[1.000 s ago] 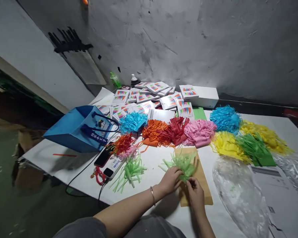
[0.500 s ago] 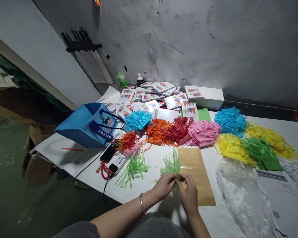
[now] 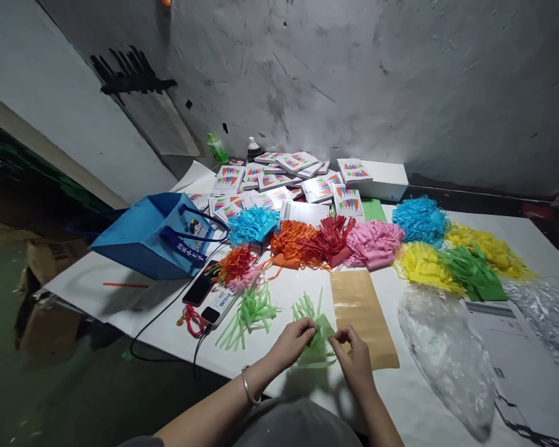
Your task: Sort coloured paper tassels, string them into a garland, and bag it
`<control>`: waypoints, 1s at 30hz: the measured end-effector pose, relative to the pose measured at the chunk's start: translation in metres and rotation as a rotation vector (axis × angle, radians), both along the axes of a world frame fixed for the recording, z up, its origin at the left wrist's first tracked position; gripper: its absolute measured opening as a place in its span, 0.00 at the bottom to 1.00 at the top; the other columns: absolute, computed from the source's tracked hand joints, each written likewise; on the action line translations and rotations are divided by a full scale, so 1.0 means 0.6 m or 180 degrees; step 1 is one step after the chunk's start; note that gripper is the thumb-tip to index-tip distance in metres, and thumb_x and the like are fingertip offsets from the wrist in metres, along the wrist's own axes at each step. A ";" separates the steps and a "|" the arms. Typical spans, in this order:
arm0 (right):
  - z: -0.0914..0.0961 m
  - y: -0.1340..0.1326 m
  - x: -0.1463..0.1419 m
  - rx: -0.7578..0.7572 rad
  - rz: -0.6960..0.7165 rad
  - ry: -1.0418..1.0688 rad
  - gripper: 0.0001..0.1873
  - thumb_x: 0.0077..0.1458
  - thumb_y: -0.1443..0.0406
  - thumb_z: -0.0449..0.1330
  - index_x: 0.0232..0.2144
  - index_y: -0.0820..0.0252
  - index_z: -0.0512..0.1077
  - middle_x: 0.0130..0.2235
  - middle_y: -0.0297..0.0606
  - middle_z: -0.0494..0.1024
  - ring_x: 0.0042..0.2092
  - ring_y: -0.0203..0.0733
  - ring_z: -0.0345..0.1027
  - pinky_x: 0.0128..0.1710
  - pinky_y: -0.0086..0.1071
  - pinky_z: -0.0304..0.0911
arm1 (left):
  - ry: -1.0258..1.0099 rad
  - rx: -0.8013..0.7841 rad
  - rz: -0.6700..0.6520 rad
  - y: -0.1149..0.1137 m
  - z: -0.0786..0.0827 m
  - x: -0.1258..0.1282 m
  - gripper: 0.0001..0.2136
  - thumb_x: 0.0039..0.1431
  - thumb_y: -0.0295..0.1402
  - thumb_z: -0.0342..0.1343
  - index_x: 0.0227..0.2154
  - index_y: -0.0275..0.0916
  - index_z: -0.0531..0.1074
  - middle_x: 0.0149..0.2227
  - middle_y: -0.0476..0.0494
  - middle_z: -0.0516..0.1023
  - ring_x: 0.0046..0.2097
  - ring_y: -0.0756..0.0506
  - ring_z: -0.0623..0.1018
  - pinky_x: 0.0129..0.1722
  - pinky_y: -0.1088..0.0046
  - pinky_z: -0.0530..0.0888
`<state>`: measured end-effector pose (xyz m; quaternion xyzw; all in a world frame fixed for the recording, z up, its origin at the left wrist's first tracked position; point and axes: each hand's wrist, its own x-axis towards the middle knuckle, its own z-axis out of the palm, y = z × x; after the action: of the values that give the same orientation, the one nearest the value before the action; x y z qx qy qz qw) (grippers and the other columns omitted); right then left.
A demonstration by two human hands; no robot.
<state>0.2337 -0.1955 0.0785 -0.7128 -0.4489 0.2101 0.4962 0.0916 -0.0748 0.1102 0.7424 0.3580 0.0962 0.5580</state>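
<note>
Left hand (image 3: 294, 340) and right hand (image 3: 354, 360) pinch a light green paper fringe (image 3: 320, 335), its gripped ends hidden beneath them

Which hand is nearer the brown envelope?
Right. The right hand sits at the lower-left edge of the brown envelope; the left hand is farther left, across the green fringed paper both pinch.

There's the pale green tassel (image 3: 317, 340), tan envelope (image 3: 361, 310), white desk (image 3: 289, 292); orange tassels (image 3: 292, 239), red tassels (image 3: 331, 234), pink tassels (image 3: 373, 242), yellow tassels (image 3: 422, 264), bright blue bag (image 3: 142, 239), white boxes (image 3: 347, 200) printed with rainbow triangles.
</note>
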 end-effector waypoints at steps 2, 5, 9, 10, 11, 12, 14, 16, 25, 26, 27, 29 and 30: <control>-0.003 -0.001 -0.004 0.0027 -0.0066 -0.0467 0.06 0.58 0.66 0.53 0.37 0.58 0.69 0.33 0.36 0.74 0.35 0.41 0.67 0.37 0.33 0.61 | 0.0070 0.0684 0.0124 -0.004 0.010 -0.011 0.08 0.58 0.34 0.47 0.32 0.38 0.69 0.33 0.44 0.73 0.39 0.43 0.72 0.42 0.65 0.69; -0.002 0.001 -0.017 0.0154 0.0046 -0.1386 0.10 0.59 0.71 0.50 0.40 0.59 0.69 0.34 0.38 0.74 0.37 0.43 0.66 0.40 0.37 0.60 | 0.0035 0.1921 -0.0075 -0.019 0.017 -0.019 0.18 0.51 0.33 0.55 0.47 0.38 0.67 0.50 0.36 0.70 0.54 0.37 0.66 0.56 0.53 0.60; -0.005 0.003 -0.039 0.0371 0.0339 -0.1791 0.10 0.60 0.71 0.49 0.37 0.59 0.70 0.31 0.38 0.72 0.36 0.42 0.65 0.40 0.36 0.61 | 0.0185 0.2374 -0.0473 -0.019 -0.010 -0.005 0.26 0.46 0.24 0.55 0.51 0.42 0.67 0.50 0.39 0.73 0.55 0.37 0.67 0.61 0.47 0.49; -0.008 0.003 -0.041 0.0411 0.0416 -0.1860 0.10 0.60 0.71 0.49 0.36 0.58 0.70 0.31 0.38 0.72 0.36 0.42 0.65 0.40 0.36 0.61 | 0.0247 0.2417 -0.0495 -0.010 -0.021 0.001 0.23 0.45 0.22 0.53 0.47 0.42 0.70 0.46 0.41 0.75 0.52 0.38 0.70 0.61 0.48 0.50; -0.011 0.003 -0.041 0.0436 0.0481 -0.1926 0.11 0.60 0.71 0.49 0.37 0.58 0.71 0.31 0.38 0.72 0.36 0.42 0.65 0.40 0.36 0.62 | 0.0280 0.2469 -0.0514 0.001 -0.031 0.006 0.21 0.44 0.20 0.52 0.43 0.42 0.72 0.42 0.43 0.77 0.48 0.40 0.72 0.60 0.49 0.53; -0.014 0.003 -0.037 0.0452 0.0526 -0.1993 0.12 0.59 0.71 0.49 0.38 0.58 0.72 0.30 0.38 0.72 0.36 0.42 0.65 0.41 0.36 0.62 | 0.0281 0.2529 -0.0539 0.014 -0.040 0.010 0.19 0.43 0.18 0.51 0.39 0.41 0.73 0.39 0.43 0.77 0.46 0.41 0.73 0.59 0.50 0.55; -0.018 0.001 -0.019 0.0420 0.0515 -0.2121 0.16 0.58 0.73 0.48 0.43 0.59 0.72 0.30 0.38 0.72 0.35 0.42 0.65 0.43 0.39 0.61 | 0.0245 0.2641 -0.0566 0.040 -0.047 0.013 0.18 0.42 0.18 0.49 0.36 0.40 0.73 0.36 0.43 0.77 0.43 0.42 0.74 0.57 0.52 0.58; -0.015 -0.006 0.006 0.0314 0.0360 -0.2226 0.20 0.57 0.74 0.48 0.47 0.59 0.72 0.30 0.38 0.72 0.35 0.43 0.64 0.45 0.42 0.59 | 0.0162 0.2733 -0.0555 0.059 -0.040 0.007 0.16 0.46 0.18 0.48 0.37 0.39 0.72 0.36 0.43 0.77 0.42 0.43 0.74 0.57 0.53 0.58; -0.070 -0.035 -0.008 0.0258 0.0278 -0.2655 0.20 0.60 0.73 0.49 0.50 0.56 0.71 0.36 0.41 0.76 0.41 0.45 0.69 0.51 0.47 0.57 | 0.0338 0.3173 -0.1412 0.046 -0.050 -0.094 0.17 0.60 0.20 0.43 0.44 0.43 0.71 0.45 0.42 0.78 0.52 0.43 0.72 0.62 0.49 0.49; -0.089 -0.032 -0.024 0.0265 0.0298 -0.2657 0.19 0.60 0.74 0.49 0.47 0.57 0.72 0.38 0.43 0.77 0.44 0.46 0.69 0.52 0.48 0.56 | 0.0576 0.3131 -0.1382 0.037 -0.066 -0.106 0.17 0.58 0.20 0.45 0.47 0.42 0.70 0.49 0.39 0.76 0.55 0.41 0.70 0.62 0.47 0.48; -0.107 -0.029 -0.039 0.0288 0.0316 -0.2649 0.18 0.59 0.75 0.48 0.45 0.57 0.73 0.41 0.44 0.77 0.47 0.47 0.69 0.54 0.48 0.56 | 0.0756 0.3068 -0.1362 0.025 -0.082 -0.116 0.19 0.57 0.21 0.48 0.50 0.41 0.68 0.53 0.37 0.73 0.58 0.38 0.67 0.62 0.45 0.47; -0.137 -0.025 -0.063 0.0351 0.0395 -0.2606 0.19 0.58 0.76 0.47 0.43 0.58 0.73 0.45 0.44 0.77 0.51 0.47 0.68 0.56 0.47 0.56 | 0.0869 0.2926 -0.1461 0.001 -0.110 -0.130 0.25 0.54 0.24 0.52 0.56 0.41 0.62 0.60 0.35 0.66 0.62 0.35 0.61 0.62 0.43 0.45; -0.148 -0.024 -0.071 0.0369 0.0450 -0.2577 0.19 0.58 0.76 0.47 0.43 0.58 0.73 0.47 0.43 0.77 0.52 0.46 0.67 0.56 0.46 0.56 | 0.0811 0.2857 -0.1574 -0.011 -0.121 -0.133 0.27 0.54 0.26 0.53 0.58 0.41 0.60 0.61 0.36 0.64 0.63 0.35 0.59 0.62 0.44 0.44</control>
<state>0.1912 -0.2100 -0.0100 -0.6762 -0.6668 -0.0793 0.3032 0.0118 -0.0812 0.0373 0.9764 0.1607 0.0146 0.1433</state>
